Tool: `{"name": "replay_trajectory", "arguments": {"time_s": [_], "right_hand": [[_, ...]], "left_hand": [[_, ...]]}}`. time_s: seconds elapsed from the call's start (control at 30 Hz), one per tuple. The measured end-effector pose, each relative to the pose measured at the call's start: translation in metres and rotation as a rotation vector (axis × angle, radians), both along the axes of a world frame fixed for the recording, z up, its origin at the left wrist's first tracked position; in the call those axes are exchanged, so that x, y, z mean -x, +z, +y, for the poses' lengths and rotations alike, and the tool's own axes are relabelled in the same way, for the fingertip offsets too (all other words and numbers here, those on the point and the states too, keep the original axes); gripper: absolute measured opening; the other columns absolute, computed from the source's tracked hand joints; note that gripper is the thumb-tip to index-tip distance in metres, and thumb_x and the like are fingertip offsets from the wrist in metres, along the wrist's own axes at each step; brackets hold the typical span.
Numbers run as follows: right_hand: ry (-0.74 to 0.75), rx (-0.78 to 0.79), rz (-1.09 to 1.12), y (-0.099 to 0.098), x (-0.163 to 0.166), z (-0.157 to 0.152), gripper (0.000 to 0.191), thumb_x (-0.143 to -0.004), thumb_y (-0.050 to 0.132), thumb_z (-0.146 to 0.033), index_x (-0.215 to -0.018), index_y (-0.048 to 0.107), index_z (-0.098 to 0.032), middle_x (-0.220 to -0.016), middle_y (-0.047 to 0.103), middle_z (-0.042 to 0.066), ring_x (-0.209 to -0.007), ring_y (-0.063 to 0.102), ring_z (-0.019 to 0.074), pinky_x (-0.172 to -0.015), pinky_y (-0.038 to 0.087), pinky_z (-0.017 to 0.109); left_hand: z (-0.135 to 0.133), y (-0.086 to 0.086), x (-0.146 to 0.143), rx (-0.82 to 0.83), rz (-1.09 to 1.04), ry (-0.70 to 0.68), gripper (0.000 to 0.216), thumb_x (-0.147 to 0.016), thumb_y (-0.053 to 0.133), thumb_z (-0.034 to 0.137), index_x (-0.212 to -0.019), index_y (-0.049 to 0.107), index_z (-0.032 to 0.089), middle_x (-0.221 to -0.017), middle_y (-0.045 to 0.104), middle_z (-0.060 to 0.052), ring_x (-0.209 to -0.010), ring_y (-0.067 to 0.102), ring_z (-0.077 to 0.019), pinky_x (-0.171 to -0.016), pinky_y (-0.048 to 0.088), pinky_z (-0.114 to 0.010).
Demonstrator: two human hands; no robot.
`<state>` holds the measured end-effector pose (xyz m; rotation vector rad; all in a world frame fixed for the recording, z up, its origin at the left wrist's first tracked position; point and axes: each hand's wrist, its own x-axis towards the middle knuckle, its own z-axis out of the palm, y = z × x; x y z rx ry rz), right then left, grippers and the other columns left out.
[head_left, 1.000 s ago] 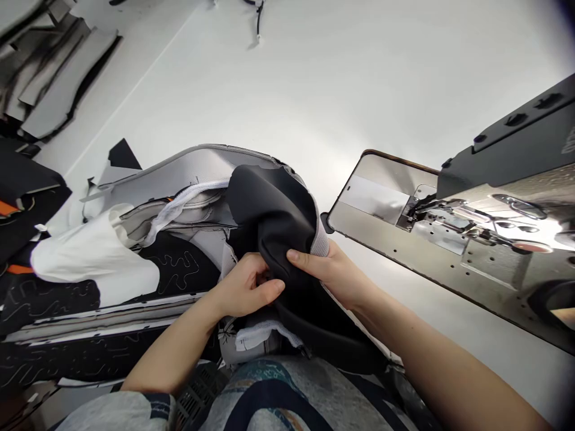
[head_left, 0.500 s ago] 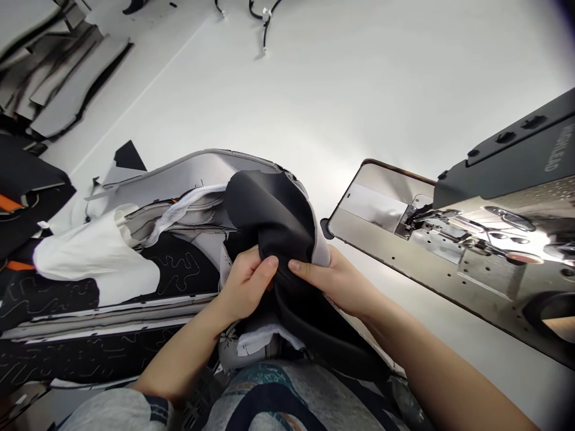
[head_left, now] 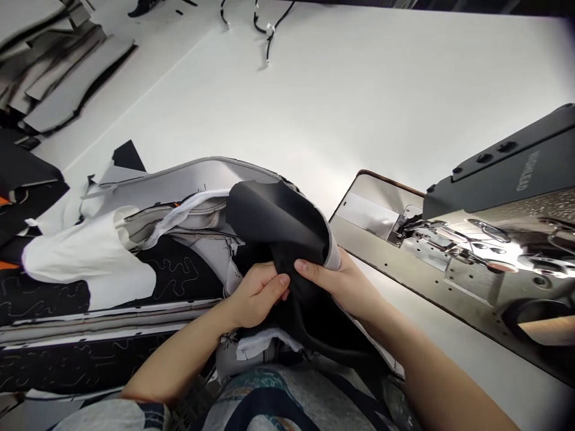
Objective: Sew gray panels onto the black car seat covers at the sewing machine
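A bulky upholstery piece lies across my lap, with a soft black fabric panel bunched up at its middle. My left hand pinches a fold of this black panel from below. My right hand grips the same fold from the other side, its thumb on the black surface and its fingers behind a grey mesh-backed edge. Behind the hands lie a grey leatherette panel, a white mesh strip and a white cloth piece. Black stitched padding lies under them.
An industrial sewing machine marked HIGHLEAD stands at the right, its metal bed near the black panel. Cut grey panels lie at the upper left on the white table. A black cable lies at the top.
Both hands have shifted slightly, and the black fold has turned further open between them. The view has tilted, moving the sewing machine lower and further right.
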<state>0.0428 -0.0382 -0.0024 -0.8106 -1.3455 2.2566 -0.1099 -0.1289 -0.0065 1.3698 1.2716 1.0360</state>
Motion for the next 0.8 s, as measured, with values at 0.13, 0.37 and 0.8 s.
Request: {"name": "replay_trajectory", "arguments": {"time_s": [0.13,0.37,0.8], "right_hand": [[-0.069,0.163,0.044,-0.004,0.001,-0.005,0.017,-0.076,0.073,-0.034,-0.086,0.067,-0.022,-0.076,0.067,-0.002,-0.071,0.062,0.0155,-0.068,0.051,0.027],[-0.1,0.442,0.069,-0.021,0.006,-0.008,0.038,-0.072,0.076,-0.035,-0.107,0.063,-0.025,-0.097,0.069,0.001,-0.091,0.065,0.0232,-0.086,0.051,0.037],[-0.167,0.381,0.142,-0.026,0.002,0.0,0.036,-0.07,0.078,-0.033,-0.102,0.065,-0.021,-0.088,0.069,0.002,-0.088,0.064,0.0227,-0.08,0.052,0.035]], "left_hand": [[0.0,-0.005,0.002,-0.055,-0.039,0.02,0.042,-0.096,0.037,0.034,-0.058,0.04,0.017,-0.052,0.042,0.003,-0.05,0.04,-0.0084,-0.053,0.033,-0.023],[-0.001,0.001,0.001,-0.087,-0.259,0.052,0.045,-0.094,0.041,0.034,-0.053,0.035,0.017,-0.05,0.038,0.002,-0.045,0.035,-0.0085,-0.047,0.029,-0.025],[0.003,0.015,-0.003,-0.07,0.365,0.239,0.031,-0.078,0.065,0.046,-0.079,0.049,0.019,-0.085,0.047,-0.002,-0.078,0.048,-0.0166,-0.07,0.04,-0.029]]}}
